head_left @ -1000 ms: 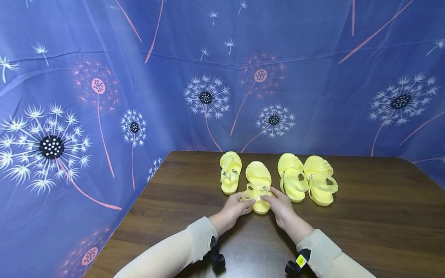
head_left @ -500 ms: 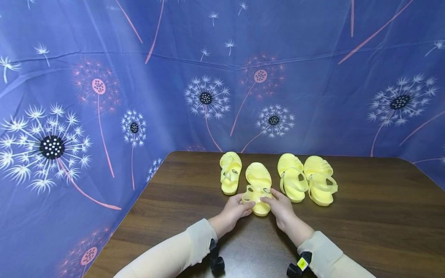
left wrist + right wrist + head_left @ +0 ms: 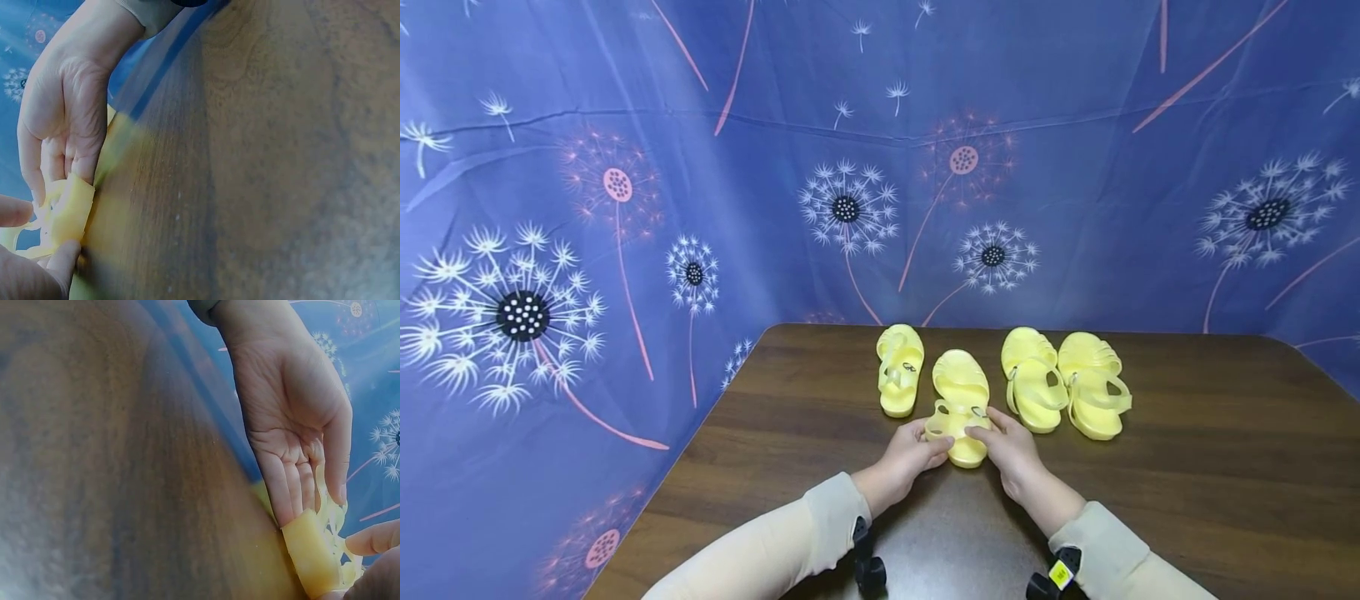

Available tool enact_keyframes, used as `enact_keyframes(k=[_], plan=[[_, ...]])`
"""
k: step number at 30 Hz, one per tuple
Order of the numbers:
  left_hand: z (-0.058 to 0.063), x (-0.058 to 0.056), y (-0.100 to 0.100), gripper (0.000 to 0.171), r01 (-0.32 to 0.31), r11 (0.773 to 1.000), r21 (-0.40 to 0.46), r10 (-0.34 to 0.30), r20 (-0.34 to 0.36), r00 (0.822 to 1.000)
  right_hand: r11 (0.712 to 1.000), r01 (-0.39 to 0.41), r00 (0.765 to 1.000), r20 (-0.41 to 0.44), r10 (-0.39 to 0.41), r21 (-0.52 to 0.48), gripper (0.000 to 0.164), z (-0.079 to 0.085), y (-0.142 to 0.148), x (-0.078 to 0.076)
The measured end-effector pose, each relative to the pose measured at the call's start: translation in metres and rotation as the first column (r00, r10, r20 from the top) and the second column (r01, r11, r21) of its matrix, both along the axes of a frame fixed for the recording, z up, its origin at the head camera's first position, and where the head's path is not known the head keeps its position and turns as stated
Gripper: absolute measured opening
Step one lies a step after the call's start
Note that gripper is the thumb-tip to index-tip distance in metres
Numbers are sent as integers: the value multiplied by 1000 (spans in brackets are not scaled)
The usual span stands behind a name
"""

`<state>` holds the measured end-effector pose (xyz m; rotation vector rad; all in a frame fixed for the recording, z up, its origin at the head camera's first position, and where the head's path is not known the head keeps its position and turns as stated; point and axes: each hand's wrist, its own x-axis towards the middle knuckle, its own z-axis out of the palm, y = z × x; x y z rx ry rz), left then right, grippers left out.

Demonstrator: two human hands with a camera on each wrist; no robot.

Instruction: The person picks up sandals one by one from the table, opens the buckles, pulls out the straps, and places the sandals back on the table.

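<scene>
A yellow sandal (image 3: pixel 961 379) lies toe away from me on the table, heel toward me. At its left side my left hand (image 3: pixel 904 463) grips it, thumb on the strap. My right hand (image 3: pixel 1017 460) holds the opposite side, thumb over the strap near the buckle. The left wrist view has the sandal's heel (image 3: pixel 72 209) between both hands, with fingers along its side. From the right wrist, the heel (image 3: pixel 310 553) shows close over the wood, right fingertips at its edge. The sandal's underside is hidden.
Another yellow sandal (image 3: pixel 900 371) lies just left of the held one. Two more, a left one (image 3: pixel 1028 346) and a right one (image 3: pixel 1084 354), sit side by side to the right. A blue dandelion-print cloth (image 3: pixel 880 100) hangs behind the brown table (image 3: pixel 1217 467).
The held sandal and both hands have shifted very slightly toward me. The other sandals stay in place, and both hands keep their grip.
</scene>
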<state>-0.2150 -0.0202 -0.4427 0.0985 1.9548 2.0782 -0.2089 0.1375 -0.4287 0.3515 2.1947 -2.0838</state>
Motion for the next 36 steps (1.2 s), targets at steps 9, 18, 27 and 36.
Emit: enact_keyframes(k=[9, 18, 27, 36], plan=[[-1, 2, 0, 39, 2, 1000, -5, -2, 2, 1000, 1000, -2, 1000, -21, 2, 11, 71, -3, 0, 3], [-4, -1, -2, 42, -22, 1000, -9, 22, 10, 1000, 1000, -18, 1000, -24, 19, 20, 70, -4, -4, 0], [-6, 7, -4, 42, -39, 999, -28, 40, 7, 999, 999, -35, 998, -47, 37, 30, 69, -8, -6, 6], [-7, 12, -2, 42, -42, 998, -38, 42, -2, 999, 996, -53, 997, -57, 57, 76, 69, -8, -2, 12]])
